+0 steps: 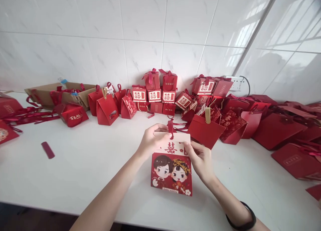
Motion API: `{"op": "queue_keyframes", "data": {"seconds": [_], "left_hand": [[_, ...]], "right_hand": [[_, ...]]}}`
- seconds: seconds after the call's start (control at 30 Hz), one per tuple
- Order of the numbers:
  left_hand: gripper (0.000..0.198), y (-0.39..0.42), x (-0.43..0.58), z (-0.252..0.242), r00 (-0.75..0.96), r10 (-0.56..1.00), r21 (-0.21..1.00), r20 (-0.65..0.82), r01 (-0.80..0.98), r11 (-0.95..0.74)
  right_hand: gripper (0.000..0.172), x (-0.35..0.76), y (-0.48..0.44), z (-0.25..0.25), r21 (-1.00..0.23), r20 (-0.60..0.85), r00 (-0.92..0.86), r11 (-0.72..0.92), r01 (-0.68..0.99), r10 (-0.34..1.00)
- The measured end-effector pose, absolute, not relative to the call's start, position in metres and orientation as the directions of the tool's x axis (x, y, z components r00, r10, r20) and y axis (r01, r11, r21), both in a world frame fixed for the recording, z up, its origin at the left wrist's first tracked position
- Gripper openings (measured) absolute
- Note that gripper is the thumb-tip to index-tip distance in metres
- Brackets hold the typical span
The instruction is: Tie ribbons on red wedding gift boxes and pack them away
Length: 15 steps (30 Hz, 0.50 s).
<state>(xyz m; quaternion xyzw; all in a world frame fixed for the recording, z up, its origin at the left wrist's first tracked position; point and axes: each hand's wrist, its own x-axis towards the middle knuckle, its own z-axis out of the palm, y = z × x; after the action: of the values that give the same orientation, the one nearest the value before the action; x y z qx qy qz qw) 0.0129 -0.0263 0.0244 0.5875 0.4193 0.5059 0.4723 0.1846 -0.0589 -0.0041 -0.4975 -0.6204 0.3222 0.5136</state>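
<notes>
Both of my hands hold a red and white gift box (171, 174) with a cartoon couple on its front, above the near part of the white table. My left hand (156, 137) pinches the upper left of its top edge, thumb beside the dark red ribbon loop (171, 128) that stands up from the top. My right hand (198, 154) grips the top right corner, with the thumb in front and the fingers curled behind. A black band (242, 221) circles my right forearm. The back of the box is hidden.
Red gift boxes (154, 95) are stacked against the tiled wall. More boxes crowd the right side (277, 130) and the left. A cardboard tray (75, 99) stands back left. A dark red strip (47, 150) lies on the table (100, 157). A power socket (237, 83) sits on the wall.
</notes>
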Motion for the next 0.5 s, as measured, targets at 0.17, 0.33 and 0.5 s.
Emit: {"op": "queue_keyframes", "data": {"seconds": [0.17, 0.33, 0.5], "left_hand": [[0.026, -0.0268, 0.0152, 0.0214, 0.049, 0.960, 0.961, 0.276, 0.004, -0.277], [0.040, -0.0242, 0.0111, 0.0243, 0.031, 0.975, 0.972, 0.220, -0.096, -0.216], [0.024, -0.0328, 0.0182, 0.0297, -0.035, 0.953, 0.951, 0.301, 0.081, -0.298]], "right_hand": [[0.043, 0.1875, -0.0562, 0.0001, -0.941, 0.268, -0.108, 0.284, 0.185, 0.957], [0.036, 0.1888, -0.0546, 0.0008, -0.949, 0.231, -0.243, 0.273, 0.160, 0.942], [0.029, 0.1882, -0.0585, 0.0068, -0.952, 0.257, -0.237, 0.288, 0.107, 0.937]]}}
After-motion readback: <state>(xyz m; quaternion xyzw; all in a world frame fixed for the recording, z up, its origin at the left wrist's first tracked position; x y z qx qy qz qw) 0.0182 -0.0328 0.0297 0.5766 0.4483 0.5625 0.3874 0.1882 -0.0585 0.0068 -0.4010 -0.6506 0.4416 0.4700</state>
